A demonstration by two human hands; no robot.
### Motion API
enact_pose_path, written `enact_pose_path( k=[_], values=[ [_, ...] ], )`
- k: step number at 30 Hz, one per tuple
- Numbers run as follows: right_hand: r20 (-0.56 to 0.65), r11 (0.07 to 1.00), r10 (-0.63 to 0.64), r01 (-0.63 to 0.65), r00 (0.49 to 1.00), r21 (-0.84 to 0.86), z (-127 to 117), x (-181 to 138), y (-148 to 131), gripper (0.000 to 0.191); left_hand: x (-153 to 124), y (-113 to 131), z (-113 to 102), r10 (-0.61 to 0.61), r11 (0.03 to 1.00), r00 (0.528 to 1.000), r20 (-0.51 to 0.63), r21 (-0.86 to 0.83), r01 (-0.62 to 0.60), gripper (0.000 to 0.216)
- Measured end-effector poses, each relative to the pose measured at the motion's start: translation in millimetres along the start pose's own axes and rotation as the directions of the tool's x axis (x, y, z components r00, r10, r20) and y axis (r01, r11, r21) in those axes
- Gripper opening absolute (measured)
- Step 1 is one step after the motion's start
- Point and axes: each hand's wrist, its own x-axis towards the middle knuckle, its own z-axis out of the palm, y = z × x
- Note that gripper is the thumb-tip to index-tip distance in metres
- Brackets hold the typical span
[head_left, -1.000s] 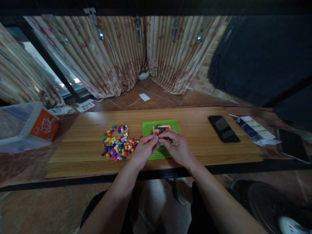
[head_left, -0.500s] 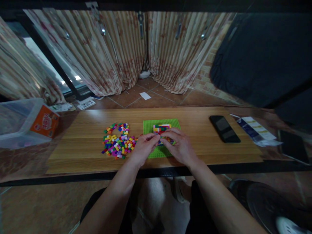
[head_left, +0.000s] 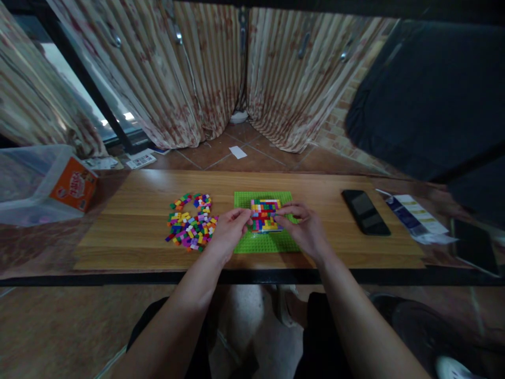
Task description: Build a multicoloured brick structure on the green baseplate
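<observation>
Head view: a wooden surface (head_left: 130, 231) runs across the frame, with both forearms reaching onto it from below.

A green baseplate (head_left: 268, 243) lies flat at its middle. On the far half of the plate stands a small build (head_left: 265, 215) of bricks in rows of red, yellow, blue, green and white.

The left hand (head_left: 228, 232) rests at the plate's left edge. Its fingers (head_left: 241, 215) are bent, with thumb and forefinger drawn close together right at the build's left side. Whether they pinch a brick is too small to tell.

The right hand (head_left: 310, 230) lies over the plate's right part. Its fingers (head_left: 284, 210) reach to the build's right edge, thumb beneath and forefinger above. Whether they grip the build or only touch it cannot be told.

A loose pile (head_left: 191, 227) of mixed bricks lies on the surface just left of the left hand, apart from the plate.

A dark phone (head_left: 365, 211) lies flat, well to the right of the plate. Beyond it a printed leaflet (head_left: 414, 217) sits at the surface's right end.

At far left a clear bin (head_left: 19, 181) stands with an orange box (head_left: 74, 184) leaning at its side.

Striped curtains (head_left: 189, 73) hang behind, above a tiled floor (head_left: 276, 158) that bears a scrap of paper (head_left: 238, 152).
</observation>
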Motion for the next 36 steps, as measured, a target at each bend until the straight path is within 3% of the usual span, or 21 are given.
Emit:
enact_pose_path(
  k=[8,14,26,32,36],
  values=[
    [-0.028,0.995,0.015,-0.018,1.000,-0.095,10.0,-0.4,0.8,0.005,-1.6,-0.9,0.1,-0.001,1.000,0.999,0.035,-0.004,0.001,0.024],
    [-0.029,0.992,0.103,-0.104,0.994,-0.075,10.6,0.2,-3.8,0.009,-1.9,0.2,-0.2,-0.009,1.000,0.999,0.038,0.007,0.009,0.024],
    [-0.035,0.952,0.282,-0.274,0.959,0.138,21.6,1.3,7.9,0.016,-2.5,-0.2,0.5,-0.018,1.000,0.999,0.049,0.001,0.018,0.024],
    [-0.002,0.880,0.385,-0.367,0.923,0.303,26.2,2.2,3.9,0.017,-2.3,-2.6,1.5,-0.016,1.000,0.999,0.049,-0.008,0.017,0.025],
    [-0.009,0.873,0.404,-0.382,0.915,0.304,28.8,2.8,3.4,0.018,-3.7,-2.5,1.8,-0.038,0.996,0.998,0.053,-0.081,0.043,0.028]
  ],
)
